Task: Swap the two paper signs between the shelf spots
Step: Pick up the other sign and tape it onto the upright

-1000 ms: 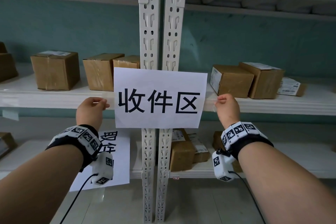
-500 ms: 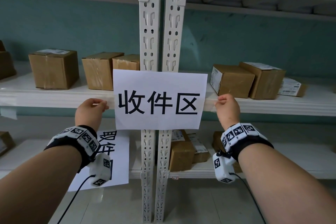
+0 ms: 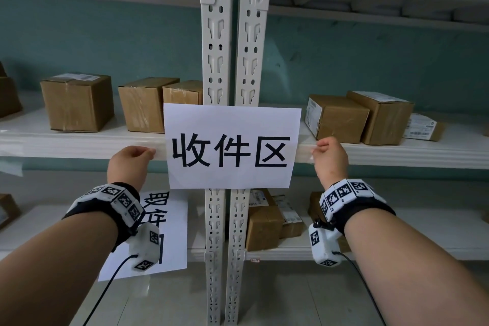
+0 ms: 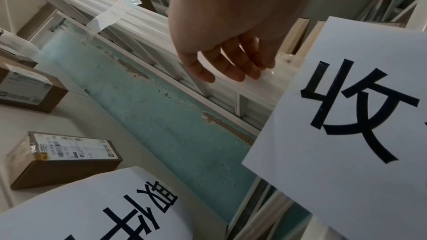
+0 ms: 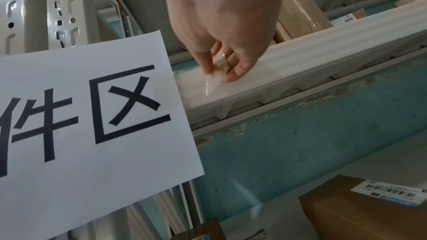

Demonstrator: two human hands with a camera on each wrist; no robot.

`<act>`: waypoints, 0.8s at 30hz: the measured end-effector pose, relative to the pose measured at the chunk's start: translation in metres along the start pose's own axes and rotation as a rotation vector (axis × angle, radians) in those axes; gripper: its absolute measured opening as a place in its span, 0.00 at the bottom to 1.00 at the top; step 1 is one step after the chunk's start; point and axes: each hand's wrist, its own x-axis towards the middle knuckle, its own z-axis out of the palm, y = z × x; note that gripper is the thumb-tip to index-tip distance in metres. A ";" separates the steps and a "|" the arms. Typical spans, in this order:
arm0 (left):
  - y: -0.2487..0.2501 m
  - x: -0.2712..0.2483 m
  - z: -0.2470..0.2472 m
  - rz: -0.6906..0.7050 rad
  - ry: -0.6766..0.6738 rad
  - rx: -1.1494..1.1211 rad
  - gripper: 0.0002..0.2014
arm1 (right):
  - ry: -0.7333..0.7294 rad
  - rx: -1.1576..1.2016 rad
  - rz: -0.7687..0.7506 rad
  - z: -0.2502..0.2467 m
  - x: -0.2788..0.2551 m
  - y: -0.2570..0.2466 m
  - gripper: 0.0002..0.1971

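A white paper sign with three black characters (image 3: pixel 231 145) hangs on the front edge of the middle shelf (image 3: pixel 79 144), across the two uprights. My left hand (image 3: pixel 150 152) is just left of it. In the left wrist view its fairly straight fingers (image 4: pixel 233 74) rest on clear tape (image 4: pixel 269 78) on the shelf edge beside the sign (image 4: pixel 346 125). My right hand (image 5: pixel 217 72) pinches a strip of clear tape (image 5: pixel 213 81) at the sign's right side (image 5: pixel 92 125). A second sign (image 3: pixel 169 233) hangs at the lower shelf on the left, partly hidden by my left wrist.
Cardboard boxes (image 3: pixel 78 102) stand on the middle shelf to both sides of the uprights (image 3: pixel 230 61), and more boxes (image 3: pixel 264 222) sit on the lower shelf. A loose strip of old tape (image 4: pixel 110 15) hangs on the shelf edge further left. Grey floor lies below.
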 end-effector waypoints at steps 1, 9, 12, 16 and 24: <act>0.000 0.000 0.000 -0.003 -0.001 0.002 0.09 | 0.003 -0.008 -0.002 0.000 0.000 0.000 0.08; 0.002 -0.002 0.005 -0.012 0.023 0.013 0.10 | 0.022 -0.040 -0.023 0.002 -0.002 -0.002 0.09; 0.003 -0.002 0.006 -0.017 0.029 0.008 0.10 | 0.020 -0.036 -0.020 0.002 -0.001 -0.002 0.09; 0.003 -0.003 0.008 -0.025 0.038 0.011 0.12 | 0.021 -0.037 -0.023 0.002 -0.001 -0.001 0.09; 0.004 -0.006 0.009 -0.033 0.030 0.016 0.12 | 0.028 -0.028 -0.025 0.003 -0.001 0.000 0.09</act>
